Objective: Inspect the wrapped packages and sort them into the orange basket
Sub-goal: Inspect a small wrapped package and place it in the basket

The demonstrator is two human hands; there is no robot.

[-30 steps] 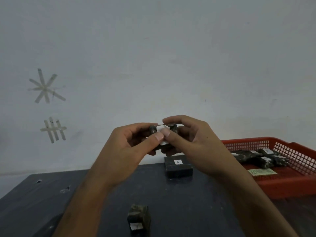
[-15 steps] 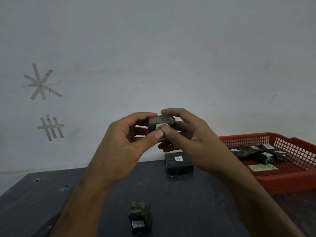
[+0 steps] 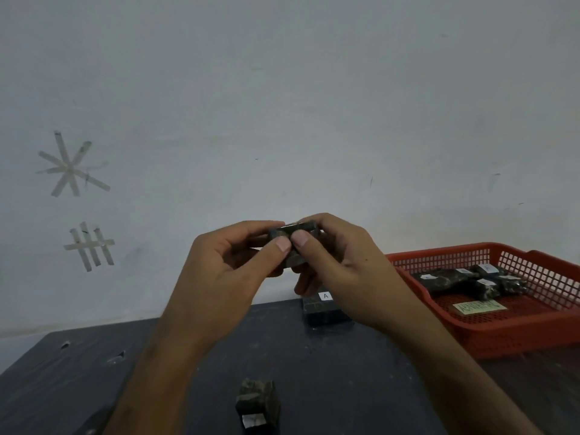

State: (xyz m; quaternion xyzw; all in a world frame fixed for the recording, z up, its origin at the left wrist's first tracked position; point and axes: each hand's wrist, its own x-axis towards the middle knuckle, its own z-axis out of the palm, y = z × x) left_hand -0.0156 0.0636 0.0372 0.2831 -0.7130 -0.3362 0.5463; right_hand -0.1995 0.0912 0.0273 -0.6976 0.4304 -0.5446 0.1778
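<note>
A small dark wrapped package [image 3: 293,229] is raised in front of the wall, pinched between both hands. My left hand [image 3: 224,274] grips its left side and my right hand [image 3: 340,268] its right side, thumbs meeting on the near face. Most of the package is hidden by my fingers. The orange basket [image 3: 514,328] stands at the right on the table and holds several dark wrapped packages [image 3: 464,279] with white labels. Another dark wrapped package [image 3: 257,400] lies on the table near me.
A dark block with a white "A" label [image 3: 323,307] sits at the back of the dark table [image 3: 78,378], partly behind my right hand. A green paper label [image 3: 478,307] lies in the basket. Tape marks [image 3: 89,246] are stuck on the wall at left.
Both hands lifted the package slightly and turned it; its white label no longer shows. The thumbs have closed together over the near face.
</note>
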